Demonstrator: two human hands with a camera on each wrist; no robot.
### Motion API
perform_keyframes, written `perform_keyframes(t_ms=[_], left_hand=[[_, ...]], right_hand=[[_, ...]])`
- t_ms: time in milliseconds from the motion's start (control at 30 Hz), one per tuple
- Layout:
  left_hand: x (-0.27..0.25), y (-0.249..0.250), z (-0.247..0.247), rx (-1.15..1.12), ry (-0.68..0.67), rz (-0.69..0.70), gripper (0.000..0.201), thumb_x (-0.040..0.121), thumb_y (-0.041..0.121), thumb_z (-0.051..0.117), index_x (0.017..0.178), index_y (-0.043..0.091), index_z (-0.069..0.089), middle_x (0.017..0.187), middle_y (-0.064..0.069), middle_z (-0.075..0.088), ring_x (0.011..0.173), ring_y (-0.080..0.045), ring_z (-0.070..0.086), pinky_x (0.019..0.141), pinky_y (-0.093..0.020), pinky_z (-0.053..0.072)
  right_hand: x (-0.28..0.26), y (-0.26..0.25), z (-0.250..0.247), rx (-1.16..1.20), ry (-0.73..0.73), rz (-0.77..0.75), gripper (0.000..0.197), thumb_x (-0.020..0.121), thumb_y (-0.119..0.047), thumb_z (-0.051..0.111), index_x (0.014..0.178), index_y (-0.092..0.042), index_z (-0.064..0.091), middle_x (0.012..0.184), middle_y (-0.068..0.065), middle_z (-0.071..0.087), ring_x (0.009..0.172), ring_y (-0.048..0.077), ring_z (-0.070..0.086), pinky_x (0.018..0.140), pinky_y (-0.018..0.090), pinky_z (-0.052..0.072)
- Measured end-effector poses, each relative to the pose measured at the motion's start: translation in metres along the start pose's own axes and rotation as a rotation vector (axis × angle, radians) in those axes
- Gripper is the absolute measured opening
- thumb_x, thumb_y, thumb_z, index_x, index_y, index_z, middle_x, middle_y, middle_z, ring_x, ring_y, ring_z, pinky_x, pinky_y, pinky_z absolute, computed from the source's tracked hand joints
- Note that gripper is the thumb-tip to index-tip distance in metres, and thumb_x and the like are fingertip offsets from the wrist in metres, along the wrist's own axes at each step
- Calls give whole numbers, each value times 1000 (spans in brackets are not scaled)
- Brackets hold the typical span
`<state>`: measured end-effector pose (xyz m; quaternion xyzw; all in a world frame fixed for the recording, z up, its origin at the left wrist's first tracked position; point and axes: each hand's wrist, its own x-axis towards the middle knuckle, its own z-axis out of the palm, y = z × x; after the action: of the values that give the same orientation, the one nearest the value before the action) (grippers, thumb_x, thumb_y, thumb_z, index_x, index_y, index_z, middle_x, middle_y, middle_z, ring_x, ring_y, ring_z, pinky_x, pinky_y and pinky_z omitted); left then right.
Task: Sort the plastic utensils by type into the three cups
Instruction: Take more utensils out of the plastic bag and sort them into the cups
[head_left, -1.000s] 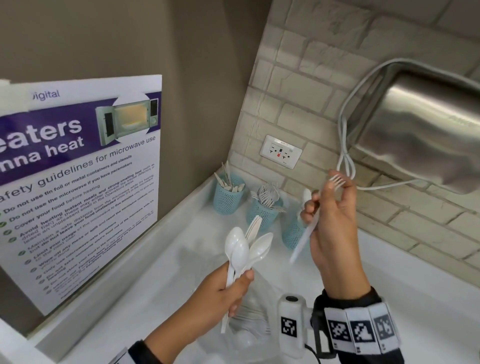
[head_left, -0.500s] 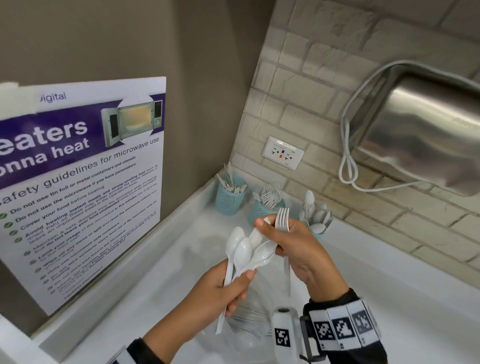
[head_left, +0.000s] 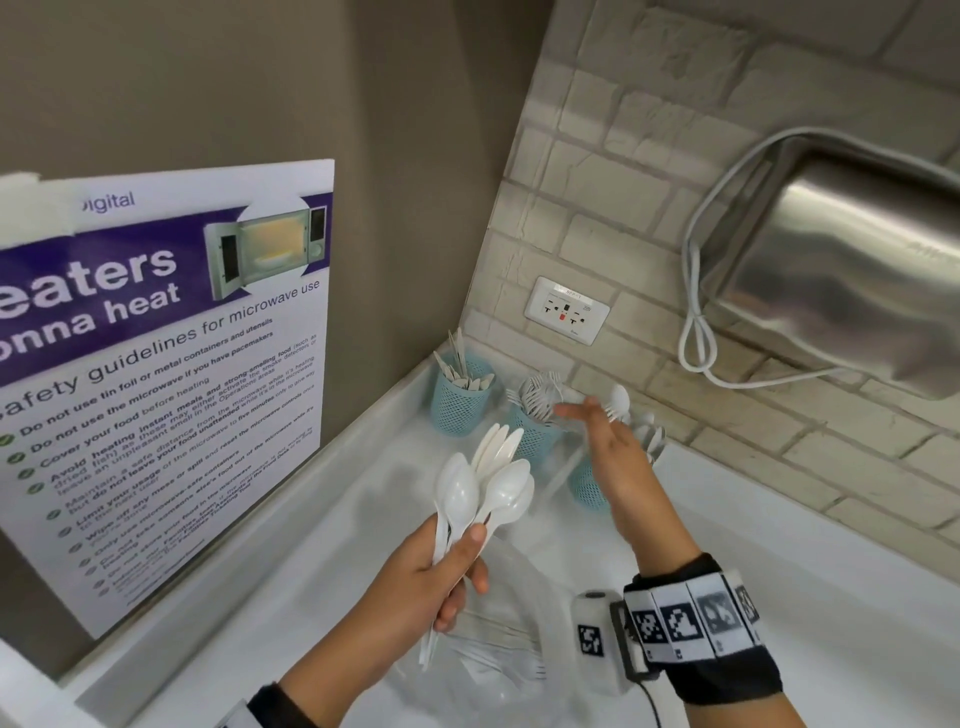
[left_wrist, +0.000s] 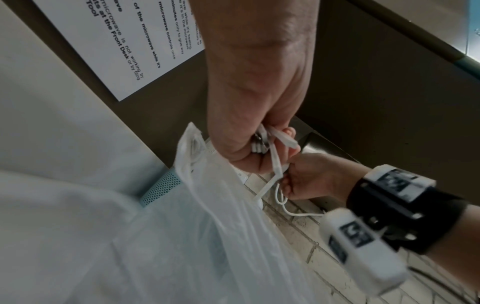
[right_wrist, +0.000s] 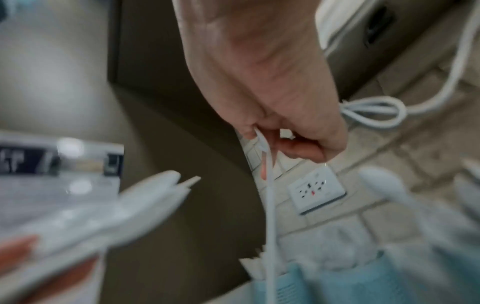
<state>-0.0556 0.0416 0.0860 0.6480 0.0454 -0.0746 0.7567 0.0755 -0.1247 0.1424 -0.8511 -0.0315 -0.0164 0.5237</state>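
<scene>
A white counter (head_left: 753, 545) sits in a brick-walled corner. Three blue cups (head_left: 460, 397) already hold sorted utensils. The left hand (head_left: 436, 577) grips a bunch of spoons (head_left: 493, 488). The right hand (head_left: 613, 447) pinches one fork (right_wrist: 270, 205) over the middle cup. More wait in the bag (left_wrist: 207, 236).

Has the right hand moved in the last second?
Yes. The right hand dropped from beside the looped white cord to the middle blue mesh cup of forks.
</scene>
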Motion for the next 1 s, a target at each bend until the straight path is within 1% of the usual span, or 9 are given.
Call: perform_keyframes(t_ms=[67, 200, 267, 333, 500, 600, 733, 867, 1000], left_hand=[[1, -1, -1, -6, 9, 3, 19, 95, 36, 48, 106, 21, 54, 70, -1, 63, 47, -10, 39, 48, -24, 38], [4, -3, -4, -3, 24, 3, 19, 95, 37, 49, 107, 23, 55, 69, 1, 63, 46, -9, 39, 46, -23, 37], [5, -4, -5, -8, 31, 2, 19, 95, 36, 49, 108, 23, 55, 69, 1, 63, 46, -9, 39, 46, -22, 36], [7, -5, -6, -12, 32, 3, 18, 95, 35, 49, 107, 23, 55, 69, 1, 62, 46, -10, 39, 46, -22, 35], [10, -6, -6, -15, 24, 1, 20, 95, 36, 49, 109, 23, 55, 70, 0, 62, 47, -10, 39, 46, -22, 35], [11, -7, -7, -13, 17, 3, 21, 95, 36, 49, 111, 25, 54, 71, 0, 63, 47, -10, 38, 46, -23, 35], [13, -8, -8, -17, 15, 4, 20, 95, 35, 49, 113, 26, 54, 71, 0, 63, 47, -11, 38, 46, -23, 35], [13, -8, -7, -22, 11, -1, 21, 95, 35, 49, 113, 26, 54, 71, 1, 63, 48, -11, 38, 46, -23, 35], [14, -8, -6, -21, 2, -4, 19, 94, 37, 49, 110, 27, 54, 71, -1, 64, 47, -11, 38, 47, -24, 36]], right_hand=[[13, 0, -9, -101, 74, -55, 42, 103, -35, 33, 111, -18, 71, 104, -8, 57, 101, 8, 48, 86, 21, 31], [46, 15, -22, -252, 191, -86, 49, 96, -46, 47, 91, -4, 72, 79, 12, 68, 81, 34, 63, 77, 42, 47], [61, 25, -23, -253, 257, -54, 44, 93, -47, 51, 79, -11, 73, 73, 8, 69, 77, 35, 65, 79, 48, 51], [72, 31, -21, -256, 276, -51, 37, 93, -44, 51, 73, -20, 69, 78, 8, 72, 80, 33, 66, 82, 51, 51], [91, 46, -7, -349, 197, -36, 47, 100, -39, 41, 83, -2, 66, 88, 17, 70, 83, 34, 64, 80, 40, 48], [101, 54, 3, -260, 135, 12, 32, 99, -38, 43, 87, -15, 62, 87, 10, 70, 86, 29, 66, 87, 47, 51], [111, 65, 8, -181, 175, 27, 21, 95, -34, 48, 104, -19, 60, 89, 6, 71, 87, 25, 68, 88, 50, 52], [117, 66, 6, -234, 239, -9, 21, 92, -26, 46, 98, -21, 65, 89, 6, 72, 87, 26, 67, 86, 49, 53], [118, 57, 6, -458, 217, -37, 29, 91, -20, 46, 79, -8, 70, 78, 8, 70, 79, 26, 65, 76, 35, 49]])
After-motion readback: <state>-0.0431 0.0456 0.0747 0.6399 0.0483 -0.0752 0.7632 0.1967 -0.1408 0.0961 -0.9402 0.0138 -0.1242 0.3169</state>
